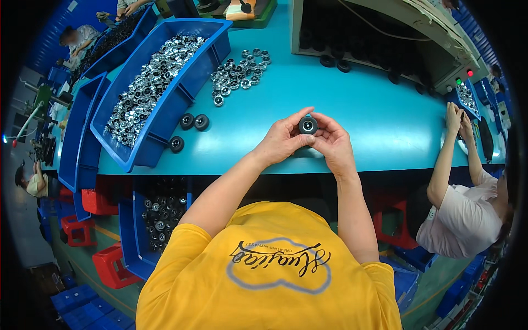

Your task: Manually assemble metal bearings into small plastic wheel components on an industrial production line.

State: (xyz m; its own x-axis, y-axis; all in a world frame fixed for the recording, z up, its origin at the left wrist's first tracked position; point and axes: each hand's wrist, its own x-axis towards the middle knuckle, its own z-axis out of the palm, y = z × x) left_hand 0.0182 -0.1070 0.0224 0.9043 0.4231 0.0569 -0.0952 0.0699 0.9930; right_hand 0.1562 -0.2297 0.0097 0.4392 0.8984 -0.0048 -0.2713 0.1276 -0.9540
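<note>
Between both hands, above the front part of the teal table [242, 148], I hold a small black wheel [308, 125] with a shiny metal hub facing up. My left hand [281, 138] is closed on its left side, thumb at the near edge. My right hand [334, 144] grips the other side, fingers curled round it. Off to the left lie a few more black wheels [202, 122]. Beyond them, loose silvery hubs [239, 73] are scattered on the tabletop beside a long blue bin [159, 144] heaped with similar shiny parts.
A machine housing [295, 33] with a dark opening stands at the far right, black wheels in and before it. Below the table at left is a blue crate [132, 247] of wheels, near red stools [113, 267]. A co-worker [462, 220] sits at right.
</note>
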